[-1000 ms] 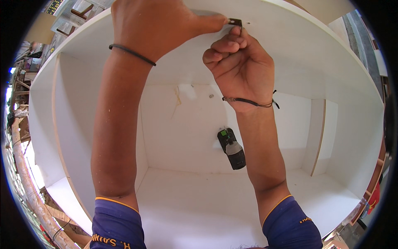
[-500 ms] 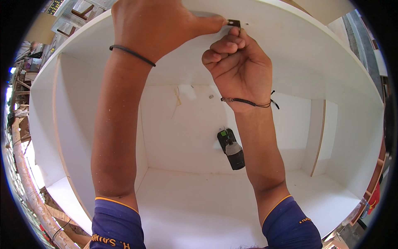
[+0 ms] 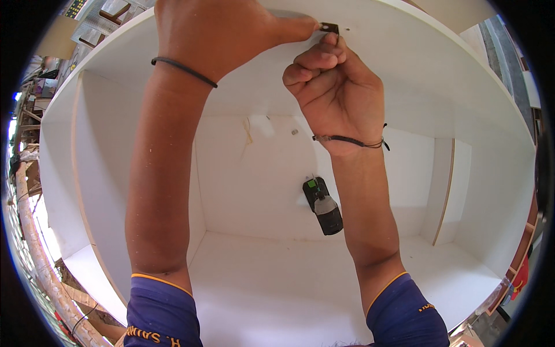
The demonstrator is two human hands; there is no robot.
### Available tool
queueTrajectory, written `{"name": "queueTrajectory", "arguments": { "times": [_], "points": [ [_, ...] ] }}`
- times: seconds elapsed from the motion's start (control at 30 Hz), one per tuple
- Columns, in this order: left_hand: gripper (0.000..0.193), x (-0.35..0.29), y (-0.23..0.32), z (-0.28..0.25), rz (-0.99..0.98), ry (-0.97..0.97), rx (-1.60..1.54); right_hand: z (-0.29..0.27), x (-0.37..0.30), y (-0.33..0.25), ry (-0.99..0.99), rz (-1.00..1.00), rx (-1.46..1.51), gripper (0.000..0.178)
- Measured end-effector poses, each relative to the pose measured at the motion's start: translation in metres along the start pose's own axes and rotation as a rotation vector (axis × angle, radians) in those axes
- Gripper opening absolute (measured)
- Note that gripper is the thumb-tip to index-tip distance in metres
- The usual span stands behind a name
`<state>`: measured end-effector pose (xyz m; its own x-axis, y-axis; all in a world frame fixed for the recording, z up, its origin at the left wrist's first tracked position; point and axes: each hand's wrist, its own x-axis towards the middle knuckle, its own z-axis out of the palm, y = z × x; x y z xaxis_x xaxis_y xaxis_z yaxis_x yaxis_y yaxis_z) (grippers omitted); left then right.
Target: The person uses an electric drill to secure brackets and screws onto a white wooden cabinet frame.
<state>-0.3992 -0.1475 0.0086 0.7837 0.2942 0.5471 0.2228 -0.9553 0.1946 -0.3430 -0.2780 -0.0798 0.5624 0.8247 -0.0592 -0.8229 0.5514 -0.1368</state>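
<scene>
Both my arms reach up into a white cabinet (image 3: pixel 480 191). My left hand (image 3: pixel 217 34) presses its thumb against a small dark metal bracket (image 3: pixel 329 27) on the top panel. My right hand (image 3: pixel 332 87) is closed into a fist just below the bracket, its fingertips touching it; whatever small item it pinches is hidden. A black cordless drill (image 3: pixel 322 205) with a green patch lies inside the cabinet on the back panel, between my forearms.
A vertical white divider (image 3: pixel 444 196) stands at the right inside the cabinet. Small holes and a yellowish mark (image 3: pixel 248 130) show on the back panel. Wooden poles and clutter (image 3: pixel 29 191) lie outside the cabinet at the left.
</scene>
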Motion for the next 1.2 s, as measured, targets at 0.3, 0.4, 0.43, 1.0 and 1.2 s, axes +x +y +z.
{"name": "queueTrajectory", "arguments": {
  "times": [0.3,0.4,0.43,1.0,1.2],
  "points": [
    [0.042,0.0,-0.005,0.011,0.07,0.052,-0.009,-0.004,-0.004,-0.009,0.011,0.022,-0.068,0.017],
    [0.043,-0.001,-0.002,0.006,0.041,0.014,-0.044,-0.016,-0.018,-0.017,0.13,0.009,-0.268,0.023],
    [0.043,-0.002,-0.007,0.009,0.058,0.028,-0.041,-0.025,-0.027,-0.019,0.176,0.004,-0.35,0.026],
    [0.044,0.001,-0.001,0.003,-0.026,-0.033,-0.071,-0.316,-0.274,0.004,0.049,0.256,-1.651,0.073],
    [0.043,-0.003,-0.008,0.009,0.049,0.015,-0.017,-0.326,-0.256,0.034,0.48,0.239,-0.03,0.042]
  ]
}}
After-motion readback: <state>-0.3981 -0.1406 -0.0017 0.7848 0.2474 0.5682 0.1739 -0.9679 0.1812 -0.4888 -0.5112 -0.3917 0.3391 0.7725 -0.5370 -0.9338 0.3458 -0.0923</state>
